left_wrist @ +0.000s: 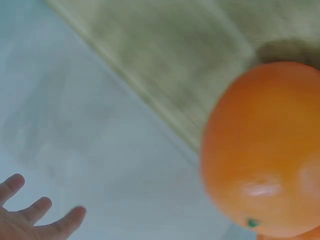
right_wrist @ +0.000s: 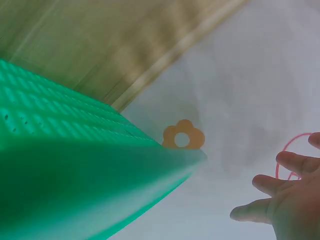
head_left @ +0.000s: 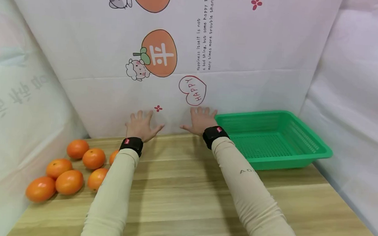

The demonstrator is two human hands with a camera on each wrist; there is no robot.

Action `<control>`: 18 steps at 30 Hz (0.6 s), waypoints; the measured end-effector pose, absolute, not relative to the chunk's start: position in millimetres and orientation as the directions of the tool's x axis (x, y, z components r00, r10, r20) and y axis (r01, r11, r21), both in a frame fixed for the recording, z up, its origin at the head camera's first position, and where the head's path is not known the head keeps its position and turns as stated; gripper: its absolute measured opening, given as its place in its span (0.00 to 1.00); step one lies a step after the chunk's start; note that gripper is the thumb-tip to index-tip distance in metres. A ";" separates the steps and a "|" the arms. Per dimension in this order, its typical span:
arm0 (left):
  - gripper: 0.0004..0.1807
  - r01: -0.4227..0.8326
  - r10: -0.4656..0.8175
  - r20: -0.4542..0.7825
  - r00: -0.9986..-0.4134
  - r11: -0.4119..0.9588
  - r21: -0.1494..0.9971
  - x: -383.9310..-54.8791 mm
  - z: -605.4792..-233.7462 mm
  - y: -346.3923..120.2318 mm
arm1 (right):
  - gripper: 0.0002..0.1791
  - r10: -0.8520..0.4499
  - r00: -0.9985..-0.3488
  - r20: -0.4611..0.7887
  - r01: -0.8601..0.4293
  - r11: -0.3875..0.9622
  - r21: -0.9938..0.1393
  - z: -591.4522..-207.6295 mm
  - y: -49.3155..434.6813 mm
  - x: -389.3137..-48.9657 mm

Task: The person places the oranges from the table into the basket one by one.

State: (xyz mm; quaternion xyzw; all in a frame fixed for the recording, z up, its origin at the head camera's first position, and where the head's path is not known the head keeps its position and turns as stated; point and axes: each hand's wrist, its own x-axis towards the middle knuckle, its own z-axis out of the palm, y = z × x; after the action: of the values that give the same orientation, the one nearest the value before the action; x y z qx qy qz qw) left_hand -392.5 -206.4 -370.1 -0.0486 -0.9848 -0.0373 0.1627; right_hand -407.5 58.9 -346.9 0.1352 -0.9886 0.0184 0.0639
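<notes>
Both hands reach toward the back of the table with spread fingers and hold nothing. My left hand [head_left: 140, 127] is near the printed back sheet, beyond several oranges on the left. My right hand [head_left: 201, 121] is just left of a green plastic basket [head_left: 320, 153], below a printed heart. An orange [head_left: 69, 182] lies among the others on the table; some are partly hidden behind the left sleeve. In the left wrist view, one orange [left_wrist: 265, 150] looms large beside the left fingers [left_wrist: 65, 225]. The right wrist view shows the basket wall [right_wrist: 60, 110] close by, apart from the right fingers [right_wrist: 255, 211].
A wooden table [head_left: 170, 203] lies beneath the arms. White printed sheets form a back wall [head_left: 252, 42] and side walls, with the right sheet [head_left: 355, 106] standing beyond the basket. Black bands [head_left: 132, 144] circle both wrists.
</notes>
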 end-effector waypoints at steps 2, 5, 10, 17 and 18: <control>0.49 0.116 0.087 0.333 -0.939 0.991 0.068 -393.8 -367.1 -202.0 | 0.56 -0.267 -0.955 0.131 -0.272 0.962 -0.021 -344.0 61.4 -407.8; 0.49 0.141 0.103 0.347 -0.932 0.986 0.086 -397.0 -362.8 -193.9 | 0.56 -0.264 -0.953 0.147 -0.270 0.962 -0.026 -339.3 67.5 -409.9; 0.49 0.173 0.139 0.345 -0.928 0.982 0.071 -403.0 -357.7 -180.4 | 0.58 -0.241 -0.958 0.154 -0.248 0.968 -0.027 -331.3 82.7 -411.6; 0.50 0.201 0.166 0.350 -0.922 0.977 0.068 -407.1 -351.2 -168.9 | 0.57 -0.214 -0.968 0.130 -0.221 0.975 -0.037 -323.3 110.8 -409.0; 0.50 0.211 0.170 0.350 -0.921 0.974 0.081 -406.8 -350.7 -167.6 | 0.56 -0.213 -0.969 0.127 -0.220 0.975 -0.040 -322.4 115.7 -408.7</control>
State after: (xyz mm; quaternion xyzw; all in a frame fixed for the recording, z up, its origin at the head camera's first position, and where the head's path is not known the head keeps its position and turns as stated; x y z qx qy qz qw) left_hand -406.8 -167.6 -350.7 -0.0974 -0.9783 -0.0586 0.1730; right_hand -408.7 115.7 -322.4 0.1092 -0.9918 0.0271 0.0611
